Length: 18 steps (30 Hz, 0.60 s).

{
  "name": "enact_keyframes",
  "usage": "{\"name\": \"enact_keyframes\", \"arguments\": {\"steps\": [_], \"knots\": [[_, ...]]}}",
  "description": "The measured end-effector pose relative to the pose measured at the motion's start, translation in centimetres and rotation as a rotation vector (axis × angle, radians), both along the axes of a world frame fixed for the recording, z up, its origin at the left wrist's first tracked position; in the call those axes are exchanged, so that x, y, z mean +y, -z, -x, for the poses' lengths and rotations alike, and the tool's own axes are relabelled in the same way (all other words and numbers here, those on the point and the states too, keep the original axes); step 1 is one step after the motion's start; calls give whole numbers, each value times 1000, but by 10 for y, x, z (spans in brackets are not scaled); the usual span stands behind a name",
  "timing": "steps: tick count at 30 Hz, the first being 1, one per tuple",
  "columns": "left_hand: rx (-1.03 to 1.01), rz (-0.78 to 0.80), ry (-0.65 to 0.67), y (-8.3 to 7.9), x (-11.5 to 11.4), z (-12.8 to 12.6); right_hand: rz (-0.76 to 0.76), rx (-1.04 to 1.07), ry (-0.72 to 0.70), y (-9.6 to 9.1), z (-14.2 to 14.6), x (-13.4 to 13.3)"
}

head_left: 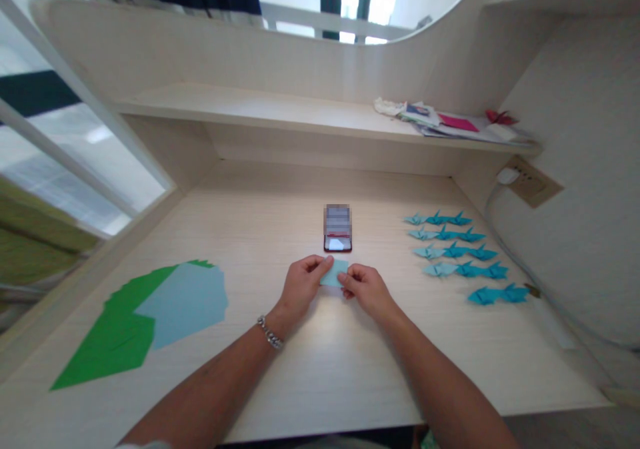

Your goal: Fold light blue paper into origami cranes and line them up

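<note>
Between my two hands is a small square of light blue paper (pixel 332 274), held a little above the desk. My left hand (pixel 303 281) pinches its left side between thumb and fingers. On the other side, my right hand (pixel 367 289) grips the lower right corner, thumb on top. Just beyond the paper lies a phone (pixel 338 229) with its screen lit. Over to the right, folded blue paper cranes (pixel 457 251) stand in several short rows. At the left, a fan of green paper sheets (pixel 117 332) lies partly under light blue paper sheets (pixel 187 305).
A shelf (pixel 250 107) runs along the back, holding papers, a pink sheet (pixel 458 123) and a red folded paper piece (pixel 501 117) at its right end. A white cable (pixel 520 255) hangs from a wall socket (pixel 533 182) down the desk's right side.
</note>
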<state>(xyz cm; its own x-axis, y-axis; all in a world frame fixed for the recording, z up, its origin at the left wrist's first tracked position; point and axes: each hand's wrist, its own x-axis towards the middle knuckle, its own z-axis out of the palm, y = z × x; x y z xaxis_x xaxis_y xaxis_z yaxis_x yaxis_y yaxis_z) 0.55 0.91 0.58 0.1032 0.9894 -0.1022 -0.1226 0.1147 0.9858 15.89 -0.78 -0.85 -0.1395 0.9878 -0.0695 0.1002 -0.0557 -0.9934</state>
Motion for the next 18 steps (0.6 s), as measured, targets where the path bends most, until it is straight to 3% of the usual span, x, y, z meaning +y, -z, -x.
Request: {"name": "enact_keyframes", "arguments": {"steps": [5,8,13,18], "knots": [[-43,-15,-82,-7,2,3,22,34,-24,-2,-3,-1],[-106,32,-25,-11,3,5,28,29,-26,-3,-4,-1],[66,0,63,-8,2,7,56,32,-57,-3,-6,0],[125,-15,94,-5,3,6,48,95,69,-5,-5,2]]}}
